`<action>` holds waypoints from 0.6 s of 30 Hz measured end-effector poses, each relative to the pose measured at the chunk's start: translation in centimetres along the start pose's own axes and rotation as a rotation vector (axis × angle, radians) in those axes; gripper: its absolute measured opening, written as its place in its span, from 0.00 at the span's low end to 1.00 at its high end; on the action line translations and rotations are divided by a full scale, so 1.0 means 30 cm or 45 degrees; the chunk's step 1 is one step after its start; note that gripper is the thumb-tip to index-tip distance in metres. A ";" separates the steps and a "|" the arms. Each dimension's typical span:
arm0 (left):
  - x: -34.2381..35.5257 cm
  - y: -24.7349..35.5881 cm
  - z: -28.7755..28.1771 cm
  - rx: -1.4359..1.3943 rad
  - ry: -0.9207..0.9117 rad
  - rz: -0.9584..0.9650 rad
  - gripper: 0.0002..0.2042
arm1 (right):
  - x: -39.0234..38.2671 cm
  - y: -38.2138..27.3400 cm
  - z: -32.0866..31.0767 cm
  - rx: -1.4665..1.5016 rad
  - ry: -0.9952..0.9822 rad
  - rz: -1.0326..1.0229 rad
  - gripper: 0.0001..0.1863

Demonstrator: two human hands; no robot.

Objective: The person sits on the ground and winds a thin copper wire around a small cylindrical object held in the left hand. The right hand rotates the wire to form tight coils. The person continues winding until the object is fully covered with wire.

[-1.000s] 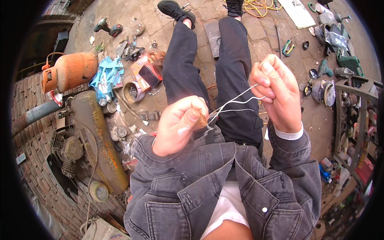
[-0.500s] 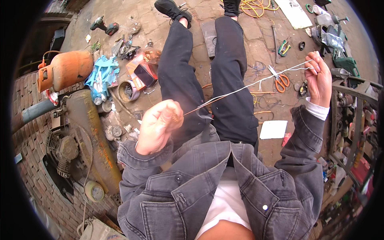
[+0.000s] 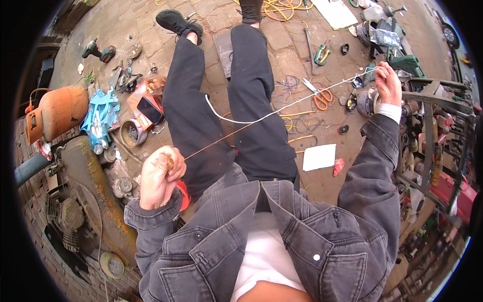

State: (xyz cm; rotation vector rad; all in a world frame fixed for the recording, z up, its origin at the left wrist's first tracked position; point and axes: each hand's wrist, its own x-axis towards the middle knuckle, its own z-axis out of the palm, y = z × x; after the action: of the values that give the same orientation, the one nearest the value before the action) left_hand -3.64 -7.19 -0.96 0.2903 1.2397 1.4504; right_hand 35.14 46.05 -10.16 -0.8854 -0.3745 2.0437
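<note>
The left hand point(image 3: 163, 176) is curled closed around a small coil of copper wire point(image 3: 216, 142), whose strand runs tight toward the upper right, across the dark trousers point(image 3: 251, 75). The right hand point(image 3: 389, 86) pinches white wire point(image 3: 287, 106) between thumb and fingertips. Orange marks on the rusty cylinder point(image 3: 85, 173) are too blurred to read. Compared with half a second ago, the hands are farther apart, and the loose white end bends upward.
</note>
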 end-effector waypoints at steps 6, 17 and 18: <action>-0.062 0.069 -0.177 -0.112 0.370 0.361 0.20 | 0.063 -0.314 -0.326 -0.264 0.455 -0.443 0.04; 0.023 0.050 -0.117 -0.515 0.032 0.276 0.21 | -0.137 0.305 -0.107 -3.218 0.007 -0.827 0.16; 0.025 0.060 -0.094 -0.504 0.012 0.272 0.21 | -0.186 0.381 0.020 -2.969 -0.178 -1.013 0.15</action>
State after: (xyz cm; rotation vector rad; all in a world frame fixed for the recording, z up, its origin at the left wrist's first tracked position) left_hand -7.03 -7.62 -1.03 0.1489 0.9215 1.8450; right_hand 30.09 34.86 -13.49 -1.2333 -2.7439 0.0772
